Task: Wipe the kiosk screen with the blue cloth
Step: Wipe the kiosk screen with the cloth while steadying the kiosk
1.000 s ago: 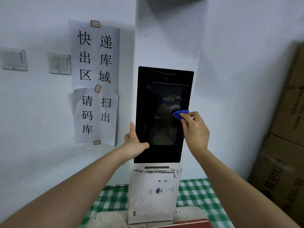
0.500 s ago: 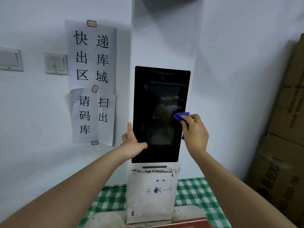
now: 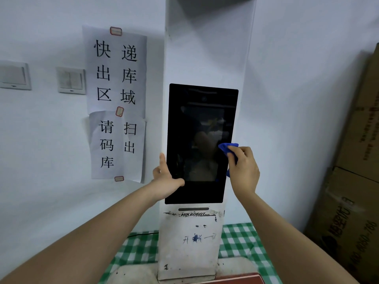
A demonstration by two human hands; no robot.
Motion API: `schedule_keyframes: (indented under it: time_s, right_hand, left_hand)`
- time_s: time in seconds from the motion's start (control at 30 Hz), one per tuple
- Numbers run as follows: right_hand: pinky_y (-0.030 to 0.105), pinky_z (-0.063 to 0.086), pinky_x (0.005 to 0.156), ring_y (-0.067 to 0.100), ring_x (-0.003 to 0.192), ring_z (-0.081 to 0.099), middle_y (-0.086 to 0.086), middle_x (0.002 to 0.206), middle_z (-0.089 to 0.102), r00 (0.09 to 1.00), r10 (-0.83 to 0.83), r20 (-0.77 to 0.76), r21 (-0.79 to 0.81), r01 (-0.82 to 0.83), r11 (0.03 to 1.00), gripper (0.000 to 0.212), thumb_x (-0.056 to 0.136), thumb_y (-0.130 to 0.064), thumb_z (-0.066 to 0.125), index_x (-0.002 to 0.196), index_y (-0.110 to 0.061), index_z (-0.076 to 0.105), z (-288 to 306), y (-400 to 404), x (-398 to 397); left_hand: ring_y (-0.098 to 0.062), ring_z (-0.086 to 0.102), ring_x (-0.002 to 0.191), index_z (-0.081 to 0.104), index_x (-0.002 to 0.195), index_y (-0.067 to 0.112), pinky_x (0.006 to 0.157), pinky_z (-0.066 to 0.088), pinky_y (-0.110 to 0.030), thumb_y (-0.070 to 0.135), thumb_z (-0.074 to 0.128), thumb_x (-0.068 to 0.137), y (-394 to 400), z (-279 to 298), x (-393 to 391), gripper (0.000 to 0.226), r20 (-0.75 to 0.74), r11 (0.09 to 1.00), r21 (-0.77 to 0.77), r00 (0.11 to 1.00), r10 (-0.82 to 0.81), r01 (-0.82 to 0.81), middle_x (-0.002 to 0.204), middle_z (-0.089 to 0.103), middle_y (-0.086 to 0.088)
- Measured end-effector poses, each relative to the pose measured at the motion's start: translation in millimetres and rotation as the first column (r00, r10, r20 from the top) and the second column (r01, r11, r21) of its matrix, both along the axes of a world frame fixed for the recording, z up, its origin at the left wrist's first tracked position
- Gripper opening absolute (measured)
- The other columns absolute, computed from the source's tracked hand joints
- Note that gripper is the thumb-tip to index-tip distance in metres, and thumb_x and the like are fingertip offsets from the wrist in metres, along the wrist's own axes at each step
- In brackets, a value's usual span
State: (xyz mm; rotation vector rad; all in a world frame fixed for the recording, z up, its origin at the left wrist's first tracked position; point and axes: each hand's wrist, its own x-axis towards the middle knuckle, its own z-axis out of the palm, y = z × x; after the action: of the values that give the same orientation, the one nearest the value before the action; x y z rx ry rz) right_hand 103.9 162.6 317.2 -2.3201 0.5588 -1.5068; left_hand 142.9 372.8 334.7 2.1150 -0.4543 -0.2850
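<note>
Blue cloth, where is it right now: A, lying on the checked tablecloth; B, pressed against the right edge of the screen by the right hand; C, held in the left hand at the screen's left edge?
B: the right hand holds the blue cloth against the screen near its right edge.

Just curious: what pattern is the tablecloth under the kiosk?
Green and white checks on the tablecloth, head view.

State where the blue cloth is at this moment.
In the head view, the blue cloth is bunched in the right hand, pressed against the right edge of the kiosk screen, about two-thirds down.
</note>
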Motion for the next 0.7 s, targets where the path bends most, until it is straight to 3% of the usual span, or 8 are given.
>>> schedule_keyframes:
  time_s: [0.23, 0.4, 0.53, 0.7]
  right_hand:
    - [0.030, 0.050, 0.058, 0.017, 0.066, 0.058, -0.006, 0.109, 0.056, 1.000, 0.020, -0.015, 0.046, -0.020, 0.999, 0.025, 0.095, -0.021, 0.053, 0.119, -0.024, 0.061, -28, 7, 1]
    - [0.031, 0.050, 0.060, 0.016, 0.072, 0.058, -0.007, 0.108, 0.057, 0.998, 0.035, -0.059, 0.005, -0.035, 0.999, 0.025, 0.096, -0.023, 0.053, 0.119, -0.024, 0.062, -27, 3, -5]
    - [0.028, 0.047, 0.060, 0.014, 0.069, 0.054, -0.004, 0.109, 0.056, 1.000, 0.013, 0.015, 0.060, -0.014, 0.998, 0.024, 0.096, -0.022, 0.053, 0.118, -0.022, 0.062, -5, 3, -1]
    - [0.027, 0.045, 0.058, 0.012, 0.065, 0.051, -0.005, 0.108, 0.055, 0.999, 0.024, 0.033, 0.096, -0.027, 0.995, 0.023, 0.095, -0.019, 0.054, 0.116, -0.021, 0.063, -26, 12, -3]
  left_hand:
    - [-0.025, 0.033, 0.134, -0.026, 0.146, 0.032, 0.099, 0.033, -0.031, 0.022, 0.057, 0.090, 0, -3, 3, 0.100, 0.018, 1.000, 0.007, 1.000, 0.010, -0.010, 0.156, 0.005, -0.005]
    - [-0.027, 0.031, 0.136, -0.025, 0.147, 0.033, 0.105, 0.032, -0.035, 0.022, 0.057, 0.090, 0, -3, 2, 0.100, 0.010, 1.000, 0.004, 1.000, 0.002, -0.002, 0.156, 0.004, -0.005]
    - [-0.027, 0.025, 0.141, -0.025, 0.146, 0.034, 0.110, 0.027, -0.037, 0.020, 0.056, 0.091, 4, -2, 0, 0.098, -0.004, 0.999, -0.019, 0.999, -0.032, 0.032, 0.158, -0.001, -0.004]
    - [-0.028, 0.028, 0.139, -0.024, 0.146, 0.036, 0.108, 0.029, -0.038, 0.018, 0.055, 0.092, 6, -5, 1, 0.098, 0.003, 0.998, -0.046, 0.999, -0.044, 0.044, 0.156, 0.011, -0.010]
